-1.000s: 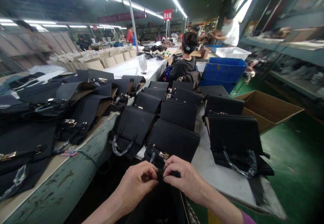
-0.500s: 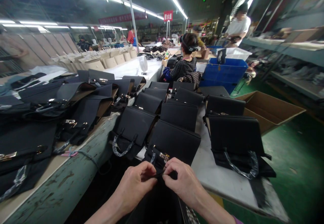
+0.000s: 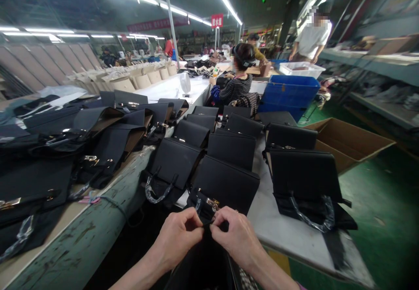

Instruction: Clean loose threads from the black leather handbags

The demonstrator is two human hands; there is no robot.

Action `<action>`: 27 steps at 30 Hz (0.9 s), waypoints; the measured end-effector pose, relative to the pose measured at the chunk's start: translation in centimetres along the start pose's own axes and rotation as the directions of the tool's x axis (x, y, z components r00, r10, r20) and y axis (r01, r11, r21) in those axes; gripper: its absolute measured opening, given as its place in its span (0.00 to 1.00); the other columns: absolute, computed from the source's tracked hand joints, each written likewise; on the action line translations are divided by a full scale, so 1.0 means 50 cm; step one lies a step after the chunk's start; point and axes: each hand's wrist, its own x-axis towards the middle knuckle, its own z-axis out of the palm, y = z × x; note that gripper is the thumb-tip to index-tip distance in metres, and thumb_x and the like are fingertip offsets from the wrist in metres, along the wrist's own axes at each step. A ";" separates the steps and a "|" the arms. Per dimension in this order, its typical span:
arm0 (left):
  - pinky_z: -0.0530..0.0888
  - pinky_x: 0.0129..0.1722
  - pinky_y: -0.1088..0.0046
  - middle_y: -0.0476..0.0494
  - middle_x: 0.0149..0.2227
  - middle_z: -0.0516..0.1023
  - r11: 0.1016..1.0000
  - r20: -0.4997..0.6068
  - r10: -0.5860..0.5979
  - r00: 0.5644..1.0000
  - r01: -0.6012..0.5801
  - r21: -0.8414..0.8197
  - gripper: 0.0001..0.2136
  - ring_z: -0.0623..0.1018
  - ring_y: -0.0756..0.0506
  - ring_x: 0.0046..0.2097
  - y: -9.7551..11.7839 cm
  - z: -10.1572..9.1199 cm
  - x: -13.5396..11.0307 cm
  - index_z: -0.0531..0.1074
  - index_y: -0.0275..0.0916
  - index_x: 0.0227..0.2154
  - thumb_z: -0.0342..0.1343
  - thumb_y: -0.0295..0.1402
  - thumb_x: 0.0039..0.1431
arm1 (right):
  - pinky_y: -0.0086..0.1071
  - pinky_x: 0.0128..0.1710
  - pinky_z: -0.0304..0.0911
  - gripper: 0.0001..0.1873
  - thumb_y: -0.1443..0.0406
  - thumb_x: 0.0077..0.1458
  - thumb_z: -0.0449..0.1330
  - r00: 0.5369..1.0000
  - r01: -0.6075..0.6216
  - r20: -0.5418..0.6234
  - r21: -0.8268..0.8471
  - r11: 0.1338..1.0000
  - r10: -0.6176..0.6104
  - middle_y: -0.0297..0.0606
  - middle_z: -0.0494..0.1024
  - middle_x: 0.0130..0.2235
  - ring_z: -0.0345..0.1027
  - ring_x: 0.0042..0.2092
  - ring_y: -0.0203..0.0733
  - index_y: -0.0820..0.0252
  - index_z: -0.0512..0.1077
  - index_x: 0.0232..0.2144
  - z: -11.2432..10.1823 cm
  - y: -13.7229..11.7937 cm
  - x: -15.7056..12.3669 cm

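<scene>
Just beyond the left hand (image 3: 181, 235) and the right hand (image 3: 235, 233), and out to the right of the latter, a pale-topped table (image 3: 265, 202) carries rows of black bags (image 3: 304, 176), the nearer ones with plastic-wrapped handles. Left of the left hand, a bench (image 3: 88, 242) with a scuffed green side bears crowded dark bags (image 3: 114, 148) with shiny metal fittings. Farther ahead, beige pieces (image 3: 142, 81) stand in rows on a white tabletop (image 3: 198, 84).

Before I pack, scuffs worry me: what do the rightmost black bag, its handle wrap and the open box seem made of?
Black bag: perhaps leather or imitation; smooth, low sheen. Handle wrap: likely clear plastic film, crinkled, glinting. Box: probably cardboard; matte, brown, thin.
</scene>
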 end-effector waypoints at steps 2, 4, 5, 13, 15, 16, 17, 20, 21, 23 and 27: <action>0.62 0.27 0.77 0.53 0.22 0.70 1.000 -0.001 0.002 1.000 -0.002 0.004 0.04 0.68 0.50 0.26 -0.002 0.001 0.004 0.69 0.38 0.23 0.56 0.30 0.50 | 0.32 0.37 0.60 0.04 0.69 0.46 0.58 1.000 -0.019 0.006 -0.009 1.000 0.019 0.33 0.78 0.31 0.71 0.34 0.40 0.57 0.71 0.22 0.000 -0.002 0.000; 0.62 0.27 0.77 0.53 0.23 0.71 1.000 0.026 0.005 1.000 -0.005 0.001 0.02 0.68 0.50 0.27 -0.001 0.001 0.007 0.69 0.38 0.25 0.57 0.29 0.49 | 0.32 0.38 0.60 0.04 0.69 0.46 0.58 0.999 -0.034 0.014 -0.010 0.999 0.034 0.34 0.78 0.32 0.71 0.34 0.41 0.57 0.71 0.22 -0.001 -0.006 0.002; 0.62 0.27 0.76 0.53 0.24 0.72 1.000 0.048 0.007 0.999 -0.007 -0.001 0.02 0.69 0.50 0.28 0.001 0.000 0.010 0.70 0.39 0.26 0.58 0.30 0.48 | 0.32 0.38 0.60 0.04 0.69 0.46 0.59 0.999 -0.039 0.021 -0.010 0.999 0.039 0.34 0.78 0.32 0.71 0.35 0.41 0.57 0.71 0.21 -0.002 -0.008 0.003; 0.62 0.30 0.75 0.52 0.24 0.73 1.000 0.124 -0.007 0.992 0.005 0.021 0.04 0.69 0.49 0.29 0.010 -0.005 0.031 0.76 0.38 0.26 0.60 0.32 0.48 | 0.30 0.33 0.61 0.08 0.70 0.45 0.60 0.994 -0.029 0.113 0.193 0.981 0.007 0.32 0.78 0.33 0.72 0.34 0.40 0.56 0.65 0.28 -0.029 0.004 0.003; 0.61 0.29 0.75 0.53 0.23 0.72 0.999 0.145 -0.030 0.989 0.035 -0.033 0.04 0.68 0.50 0.28 0.008 -0.003 0.031 0.76 0.37 0.26 0.60 0.32 0.49 | 0.27 0.29 0.60 0.14 0.71 0.44 0.61 0.986 -0.077 0.166 0.337 0.939 0.021 0.31 0.79 0.35 0.72 0.32 0.37 0.55 0.61 0.33 -0.037 0.022 -0.001; 0.60 0.29 0.75 0.53 0.24 0.72 0.997 0.156 -0.036 0.987 0.045 -0.060 0.04 0.68 0.50 0.28 0.008 -0.002 0.030 0.75 0.37 0.26 0.60 0.32 0.49 | 0.26 0.27 0.59 0.16 0.71 0.44 0.61 0.981 -0.098 0.194 0.379 0.920 0.025 0.31 0.79 0.36 0.72 0.32 0.37 0.55 0.60 0.34 -0.041 0.031 -0.003; 0.60 0.29 0.76 0.53 0.24 0.72 0.995 0.165 -0.039 0.985 0.054 -0.084 0.04 0.68 0.50 0.28 0.008 0.001 0.030 0.75 0.37 0.26 0.59 0.32 0.50 | 0.25 0.27 0.59 0.17 0.72 0.44 0.61 0.975 -0.111 0.220 0.399 0.910 0.022 0.31 0.79 0.36 0.73 0.32 0.37 0.55 0.60 0.36 -0.045 0.040 -0.004; 0.62 0.30 0.76 0.52 0.26 0.73 0.987 0.191 -0.042 0.981 0.070 -0.145 0.05 0.69 0.50 0.29 0.009 0.010 0.028 0.75 0.36 0.29 0.58 0.33 0.52 | 0.26 0.29 0.60 0.15 0.71 0.45 0.61 0.958 -0.135 0.287 0.381 0.915 0.022 0.30 0.80 0.33 0.74 0.33 0.38 0.56 0.66 0.37 -0.055 0.060 -0.005; 0.62 0.30 0.76 0.52 0.27 0.73 0.983 0.202 -0.043 0.978 0.077 -0.164 0.06 0.69 0.50 0.30 0.009 0.013 0.029 0.75 0.36 0.30 0.58 0.33 0.52 | 0.27 0.30 0.61 0.14 0.71 0.45 0.61 0.953 -0.143 0.303 0.372 0.917 0.026 0.31 0.80 0.32 0.74 0.33 0.39 0.57 0.67 0.37 -0.058 0.064 -0.004; 0.62 0.30 0.76 0.52 0.27 0.73 0.978 0.213 -0.046 0.976 0.088 -0.188 0.06 0.69 0.50 0.30 0.009 0.019 0.031 0.74 0.36 0.30 0.59 0.34 0.52 | 0.27 0.30 0.61 0.11 0.70 0.47 0.61 0.949 -0.156 0.314 0.357 0.921 0.039 0.32 0.81 0.31 0.74 0.33 0.39 0.58 0.70 0.36 -0.063 0.068 -0.002; 0.61 0.28 0.77 0.53 0.26 0.71 0.982 0.210 -0.051 0.976 0.087 -0.165 0.08 0.67 0.51 0.29 0.002 0.026 0.036 0.71 0.36 0.28 0.59 0.36 0.53 | 0.26 0.28 0.60 0.08 0.67 0.48 0.61 0.948 -0.175 0.314 0.372 0.911 0.054 0.33 0.81 0.30 0.73 0.31 0.38 0.60 0.73 0.35 -0.069 0.069 -0.001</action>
